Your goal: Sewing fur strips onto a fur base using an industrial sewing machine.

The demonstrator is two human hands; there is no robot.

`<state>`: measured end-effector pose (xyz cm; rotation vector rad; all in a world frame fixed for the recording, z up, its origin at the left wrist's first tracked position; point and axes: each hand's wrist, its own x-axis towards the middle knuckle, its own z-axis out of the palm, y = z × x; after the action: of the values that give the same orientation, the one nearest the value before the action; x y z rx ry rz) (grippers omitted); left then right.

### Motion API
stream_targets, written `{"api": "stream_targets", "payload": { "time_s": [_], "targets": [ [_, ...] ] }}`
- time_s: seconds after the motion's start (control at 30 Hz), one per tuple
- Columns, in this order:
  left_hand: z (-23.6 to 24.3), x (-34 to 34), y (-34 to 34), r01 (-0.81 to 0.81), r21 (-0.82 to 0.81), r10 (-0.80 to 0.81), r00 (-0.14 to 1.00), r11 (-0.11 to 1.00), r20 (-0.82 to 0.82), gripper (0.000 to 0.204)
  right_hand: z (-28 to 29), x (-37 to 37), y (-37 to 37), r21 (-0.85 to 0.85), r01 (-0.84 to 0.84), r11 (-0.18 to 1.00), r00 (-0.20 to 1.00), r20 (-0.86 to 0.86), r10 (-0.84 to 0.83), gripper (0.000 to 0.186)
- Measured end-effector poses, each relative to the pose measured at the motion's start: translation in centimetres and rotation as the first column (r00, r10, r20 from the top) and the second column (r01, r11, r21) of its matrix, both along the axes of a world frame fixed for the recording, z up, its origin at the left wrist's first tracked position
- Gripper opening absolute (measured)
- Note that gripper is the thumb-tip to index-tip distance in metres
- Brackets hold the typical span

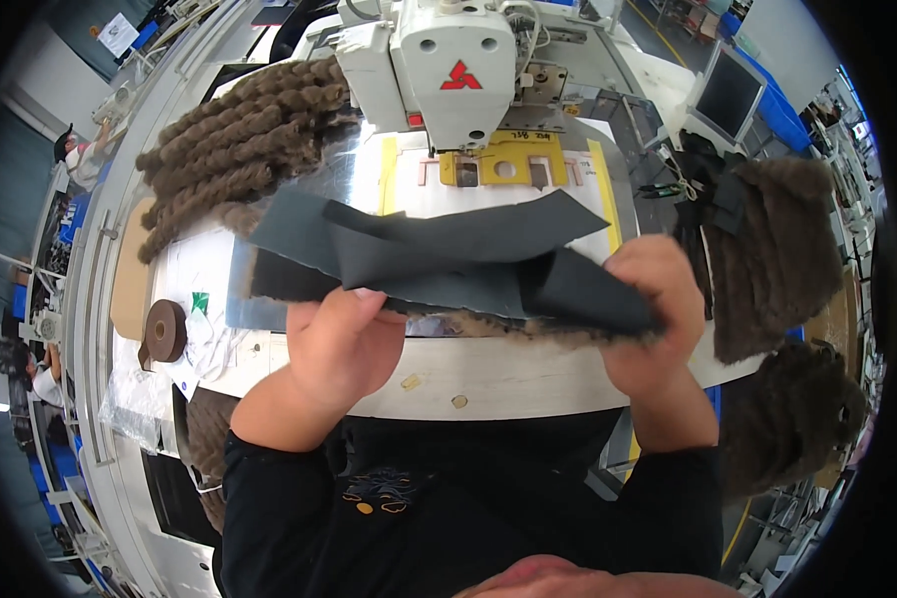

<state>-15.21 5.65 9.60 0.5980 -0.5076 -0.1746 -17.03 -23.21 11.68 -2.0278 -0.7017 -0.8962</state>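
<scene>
Both my hands hold up a dark grey fabric piece point(439, 259) with brown fur showing along its lower edge. The piece is folded and partly buckled, its layers standing apart at the top. My left hand point(344, 344) is closed on the lower edge left of the middle, thumb on top. At the right end my right hand point(658, 304) grips the same piece, its fingers wrapped round it and slightly blurred. Just beyond the fabric, a yellow template point(503, 169) lies under the head of a white industrial sewing machine point(456, 75).
Ruffled brown fur strips point(249, 135) are heaped at the far left. A brown tape roll point(165, 331) and a clear plastic bag point(135, 409) sit at the left. More brown fur pieces point(772, 259) hang at the right, below a monitor point(730, 95). Other people work at the far left.
</scene>
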Motion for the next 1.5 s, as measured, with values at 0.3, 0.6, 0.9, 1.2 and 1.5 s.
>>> {"api": "stream_targets", "payload": {
  "time_s": [0.3, 0.6, 0.9, 1.2, 1.5],
  "targets": [
    [0.6, 2.4, 2.3, -0.716, 0.443, 0.612, 0.695, 0.54, 0.378, 0.081, 3.1, -2.4, -0.7, 0.018, -0.024, 1.0, 0.997, -0.075, 0.025, 0.024],
    [2.9, -0.1, 4.3, -0.254, 0.595, 0.189, 0.967, 0.762, 0.17, 0.026, 3.3, -4.0, -0.7, 0.179, 0.026, 0.984, 0.918, -0.394, 0.048, 0.02],
    [-3.9, 4.1, 2.2, 0.129, 0.693, -0.089, 0.992, 0.709, -0.094, 0.027, -4.7, 0.0, -2.7, 0.557, 0.181, 0.811, 0.462, -0.776, 0.43, 0.032],
    [-7.3, 4.9, 1.0, 0.116, 0.929, 0.037, 0.99, 0.352, -0.137, 0.028, -7.5, 1.1, -3.0, 0.377, -0.046, 0.925, 0.509, -0.788, 0.346, 0.036],
    [-7.5, 4.6, 0.6, 0.198, 0.948, -0.143, 0.976, 0.251, -0.166, 0.026, -8.5, 0.1, -2.6, 0.351, 0.125, 0.928, 0.509, -0.826, 0.244, 0.049]
  ]
}}
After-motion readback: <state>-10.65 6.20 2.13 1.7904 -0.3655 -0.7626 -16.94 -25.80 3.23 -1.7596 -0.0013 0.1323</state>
